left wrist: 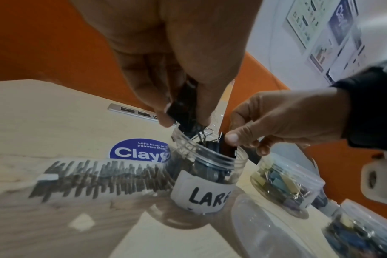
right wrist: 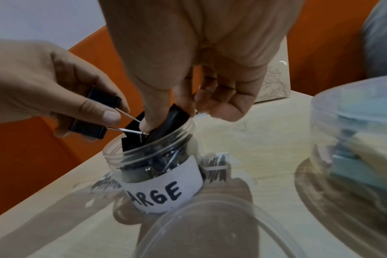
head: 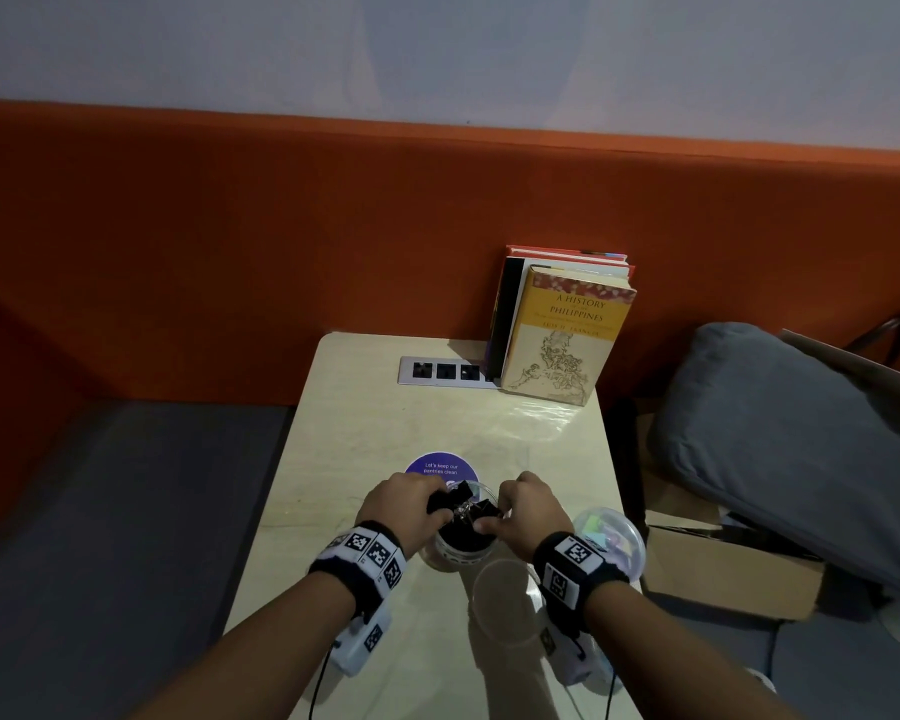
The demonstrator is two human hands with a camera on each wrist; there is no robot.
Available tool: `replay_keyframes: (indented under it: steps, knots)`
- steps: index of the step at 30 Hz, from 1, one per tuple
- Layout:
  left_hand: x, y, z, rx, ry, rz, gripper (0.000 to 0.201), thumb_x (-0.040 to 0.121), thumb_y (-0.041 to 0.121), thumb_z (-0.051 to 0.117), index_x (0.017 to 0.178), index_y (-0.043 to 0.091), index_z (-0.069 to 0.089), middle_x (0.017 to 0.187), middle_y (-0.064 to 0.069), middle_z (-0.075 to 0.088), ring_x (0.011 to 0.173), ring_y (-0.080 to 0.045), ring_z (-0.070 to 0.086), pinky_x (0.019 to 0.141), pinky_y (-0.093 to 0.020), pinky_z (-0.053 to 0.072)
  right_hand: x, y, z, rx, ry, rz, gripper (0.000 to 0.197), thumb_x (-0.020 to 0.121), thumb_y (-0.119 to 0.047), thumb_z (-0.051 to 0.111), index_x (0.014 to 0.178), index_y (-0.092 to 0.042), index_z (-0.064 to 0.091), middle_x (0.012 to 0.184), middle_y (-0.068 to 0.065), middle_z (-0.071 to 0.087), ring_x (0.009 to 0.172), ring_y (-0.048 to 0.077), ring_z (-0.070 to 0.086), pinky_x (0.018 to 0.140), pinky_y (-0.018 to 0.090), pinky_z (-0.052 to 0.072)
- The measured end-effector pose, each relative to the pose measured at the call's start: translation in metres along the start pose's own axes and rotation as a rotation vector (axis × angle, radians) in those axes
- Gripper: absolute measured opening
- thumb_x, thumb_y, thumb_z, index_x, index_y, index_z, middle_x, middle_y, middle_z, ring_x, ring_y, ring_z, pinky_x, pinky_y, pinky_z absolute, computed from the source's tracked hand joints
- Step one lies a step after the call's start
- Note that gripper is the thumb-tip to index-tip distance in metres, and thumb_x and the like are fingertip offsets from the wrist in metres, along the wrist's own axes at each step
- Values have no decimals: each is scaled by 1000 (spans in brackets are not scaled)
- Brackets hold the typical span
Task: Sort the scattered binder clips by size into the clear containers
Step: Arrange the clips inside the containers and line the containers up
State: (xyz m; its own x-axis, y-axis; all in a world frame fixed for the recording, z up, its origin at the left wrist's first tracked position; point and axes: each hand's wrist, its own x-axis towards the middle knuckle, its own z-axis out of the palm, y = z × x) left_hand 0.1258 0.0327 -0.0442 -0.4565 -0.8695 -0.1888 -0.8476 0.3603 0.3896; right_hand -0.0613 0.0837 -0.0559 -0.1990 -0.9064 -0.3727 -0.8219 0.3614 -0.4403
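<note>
Both hands pinch black clips over the LARGE jar [right wrist: 157,167] — left hand [right wrist: 55,90], right hand [right wrist: 188,69] — best fed in singly, wire handles untangled.

A beige table [head: 385,423] stands against an orange padded wall [head: 230,241]. Upright books [head: 562,330] lean beside a socket strip [head: 445,372]. A purple round sticker [head: 440,467] lies near. A grey cushion [head: 780,433] rests above a cardboard box [head: 718,569].

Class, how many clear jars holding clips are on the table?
3: the LARGE jar at centre, the pastel-clip jar to its right, a third jar cut off at the left wrist view's corner. More may be hidden.
</note>
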Motion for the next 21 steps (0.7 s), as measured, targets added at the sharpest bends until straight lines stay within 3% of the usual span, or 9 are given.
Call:
replay_keyframes:
  steps: [4, 9, 12, 15, 21]
  knots:
    - [-2, 2, 3, 15, -51, 36, 33, 92, 38, 62, 122, 27, 66, 115, -1, 66, 106, -21, 61, 89, -34, 51, -2, -4, 10, 32, -2, 16, 43, 76, -44, 78, 99, -17, 54, 101, 0, 45, 84, 21, 55, 73, 32, 46]
    - [-7, 4, 3, 8, -137, 111, 45, 90, 26, 65, 134, 24, 55, 128, -3, 58, 118, -24, 55, 98, -38, 47, -5, -3, 11, -5, 11, -25, 36, 80, -46, 73, 89, -22, 46, 96, -3, 46, 79, 20, 51, 65, 30, 41]
    - [-8, 7, 3, 29, -183, 154, 48, 87, 24, 70, 133, 22, 57, 130, -3, 60, 119, -23, 55, 97, -33, 46, -5, -4, 10, -42, 0, -27, 36, 82, -49, 70, 88, -23, 44, 95, -3, 45, 78, 19, 49, 67, 30, 41]
    - [-11, 8, 2, 80, -216, 166, 43, 90, 20, 65, 132, 26, 60, 129, -3, 63, 117, -25, 58, 93, -34, 48, -4, -2, 9, -39, -29, -36, 38, 82, -50, 70, 92, -23, 45, 97, -3, 45, 82, 19, 50, 69, 30, 42]
    - [-4, 15, 5, 104, -153, 163, 36, 94, 22, 57, 129, 28, 61, 122, -2, 65, 114, -26, 57, 89, -35, 47, -5, 3, 9, -22, -62, -61, 39, 80, -45, 72, 92, -22, 44, 102, 0, 47, 85, 21, 54, 74, 34, 48]
